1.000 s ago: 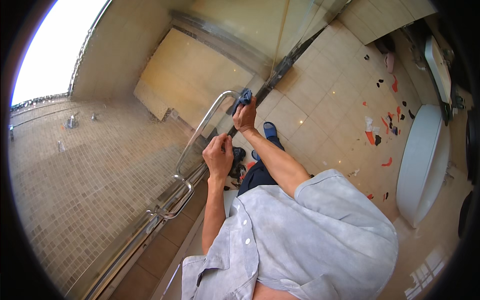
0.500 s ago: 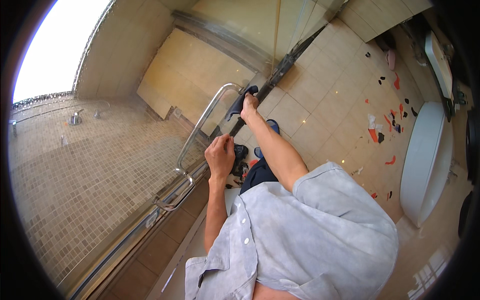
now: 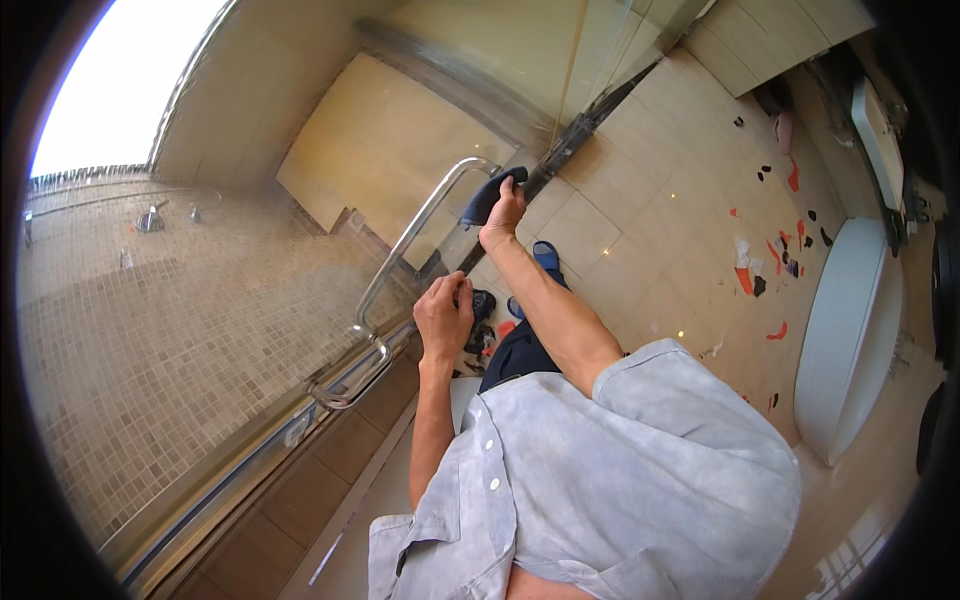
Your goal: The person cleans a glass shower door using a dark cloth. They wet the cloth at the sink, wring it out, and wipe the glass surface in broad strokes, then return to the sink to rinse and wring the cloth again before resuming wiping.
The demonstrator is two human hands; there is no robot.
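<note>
R hand (image 3: 503,210) at approx 12 o'clock of view, fingers closed on dk-blue cloth (image 3: 487,202) by upper end of chrome door handle (image 3: 400,248). L hand (image 3: 443,315) just off ctr twd 9 o'clock, fingers bent, can't tell if pinching anything; red & blk scraps (image 3: 744,281) on tiled floor (image 3: 640,205), approx 3 o'clock.

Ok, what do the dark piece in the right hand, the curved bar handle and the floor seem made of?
Dark piece: probably matte fabric; it looks thin and pliable, without shine, though rubbery material can't be ruled out.
Bar handle: likely polished or chromed metal, given its bright, mirror-like streaks.
Floor: apparently glazed tile, judging by joint lines and small light reflections.
</note>
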